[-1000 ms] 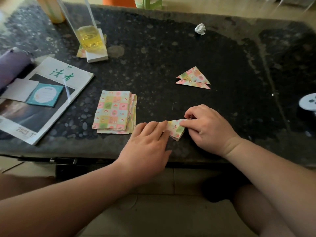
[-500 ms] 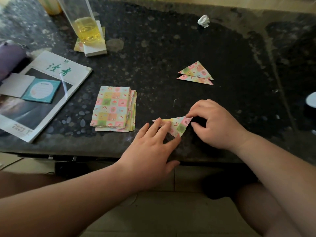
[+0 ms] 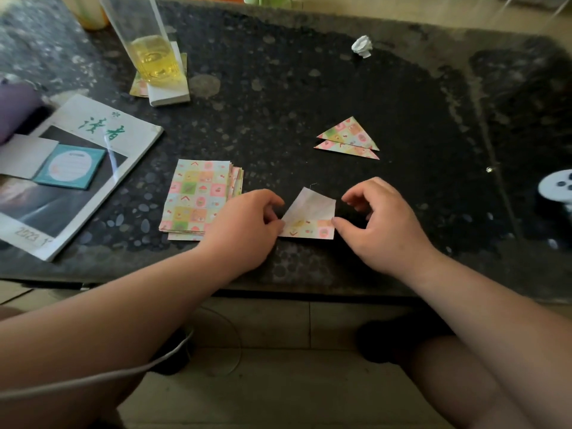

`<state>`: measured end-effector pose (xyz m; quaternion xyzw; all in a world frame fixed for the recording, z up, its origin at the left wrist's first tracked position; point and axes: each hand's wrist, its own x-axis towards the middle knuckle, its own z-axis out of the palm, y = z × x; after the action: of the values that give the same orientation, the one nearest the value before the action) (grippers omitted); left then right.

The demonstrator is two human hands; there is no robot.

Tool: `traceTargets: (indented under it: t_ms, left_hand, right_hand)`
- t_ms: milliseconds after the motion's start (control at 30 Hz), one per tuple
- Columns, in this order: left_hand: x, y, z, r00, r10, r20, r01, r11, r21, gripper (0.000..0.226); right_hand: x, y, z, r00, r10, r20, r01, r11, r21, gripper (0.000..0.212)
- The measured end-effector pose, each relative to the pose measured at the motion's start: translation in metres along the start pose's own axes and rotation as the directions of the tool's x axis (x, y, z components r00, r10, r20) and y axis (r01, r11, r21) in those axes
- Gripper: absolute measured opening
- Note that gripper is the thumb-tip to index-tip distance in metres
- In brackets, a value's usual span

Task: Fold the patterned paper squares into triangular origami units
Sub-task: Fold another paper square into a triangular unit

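Head camera looked down over both forearms to the near edge of the dark speckled table (image 3: pixel 309 88), and that was where the action was. Left hand (image 3: pixel 247 224) had its fingers curled, thumb and forefinger pinching the left corner of the half-folded sheet (image 3: pixel 309 216). It looked like an anchor, so the paper could not slide. Right hand (image 3: pixel 383 224) sat at the other end, fingers curled clear of the paper, thumb tip touching the right end of the patterned strip. Whether it truly gripped or only steadied, I could not tell. The sheet lay between the two hands, white underside turned up as a slanted flap over a patterned band along the near edge. I judged this an early fold, the triangle not yet formed.

Just left of the left hand waited the stack of patterned squares (image 3: pixel 198 199), its near right corner hidden by that hand, likely kept close for a quick next pick. Further back and to the right, well apart from the work, two finished triangles (image 3: pixel 348 137) lay overlapped, parked out of the way. Off left sat a magazine (image 3: pixel 102 134) with a teal notepad (image 3: pixel 72 165) on it. Beyond that stood a tall glass (image 3: pixel 151 54) of yellow liquid on a white block (image 3: pixel 168 94). Farthest back lay a crumpled white scrap (image 3: pixel 362 46).
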<state>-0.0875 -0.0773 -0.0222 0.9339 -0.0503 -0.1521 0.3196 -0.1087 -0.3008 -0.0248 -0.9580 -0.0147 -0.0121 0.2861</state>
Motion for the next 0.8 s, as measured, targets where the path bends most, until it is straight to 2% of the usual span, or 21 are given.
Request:
traceTargets:
  t_ms: [100, 200, 267, 333, 433, 567, 667, 800]
  left_hand:
    - [0.001, 0.002, 0.0, 1.0, -0.013, 0.023, 0.013, 1.0, -0.023, 0.036]
    - [0.0, 0.004, -0.001, 0.999, -0.042, 0.017, 0.042, 0.999, -0.034, 0.025]
    - [-0.002, 0.005, -0.002, 0.999, -0.038, 0.014, 0.038, 0.999, -0.016, 0.026]
    - [-0.003, 0.006, -0.002, 0.999, -0.024, 0.026, 0.024, 0.999, 0.026, 0.022]
    - [-0.002, 0.006, -0.002, 0.998, 0.005, 0.055, -0.007, 0.999, 0.035, 0.012]
    - [-0.003, 0.009, -0.002, 0.997, -0.001, 0.075, -0.003, 0.998, 0.056, 0.031]
    - [0.0, 0.007, 0.001, 0.998, -0.021, 0.062, 0.018, 0.998, 0.055, 0.022]
    - [0.002, 0.005, 0.005, 0.999, -0.033, 0.042, 0.029, 0.994, 0.104, 0.013]
  right_hand:
    - [-0.005, -0.01, 0.002, 1.0, 0.005, 0.022, -0.005, 1.0, 0.006, 0.021]
    - [-0.007, -0.014, 0.003, 1.0, -0.005, 0.013, 0.003, 0.996, 0.086, 0.014]
    - [-0.007, -0.013, 0.004, 0.999, -0.041, 0.023, 0.04, 0.998, 0.041, 0.011]
    - [-0.006, -0.011, 0.005, 0.995, -0.06, 0.08, 0.065, 0.996, -0.062, 0.019]
    - [-0.004, -0.013, 0.009, 0.98, 0.022, 0.198, 0.015, 0.983, -0.182, 0.039]
    - [0.0, -0.015, 0.01, 0.961, 0.06, 0.27, -0.019, 0.988, -0.154, 0.044]
    - [0.006, -0.019, 0.008, 0.942, 0.095, 0.321, -0.052, 0.989, -0.14, 0.038]
    - [0.012, -0.022, 0.008, 0.928, 0.121, 0.352, -0.083, 0.989, -0.121, 0.019]
